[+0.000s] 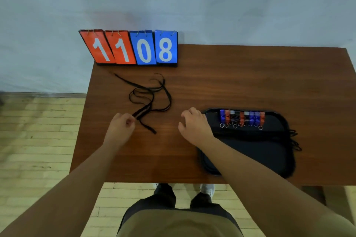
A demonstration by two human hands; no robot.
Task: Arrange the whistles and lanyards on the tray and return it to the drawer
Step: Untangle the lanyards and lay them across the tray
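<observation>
A black tray [250,150] lies on the right part of the brown table [231,75]. Several blue, red and black whistles [242,118] stand in a row along its far edge, key rings toward me. Black lanyards [152,92] lie tangled on the table's left part. My left hand [121,124] pinches the near ends of those lanyards between thumb and fingers. Beside the tray's left far corner, my right hand [192,123] hovers with fingers spread and holds nothing. More black cord [294,140] hangs over the tray's right edge.
A flip scoreboard [133,48] with red 1 1 and blue 0 8 stands at the table's far left corner against a pale wall. Wooden floor lies left of and below the table. My legs and shoes show at the near table edge.
</observation>
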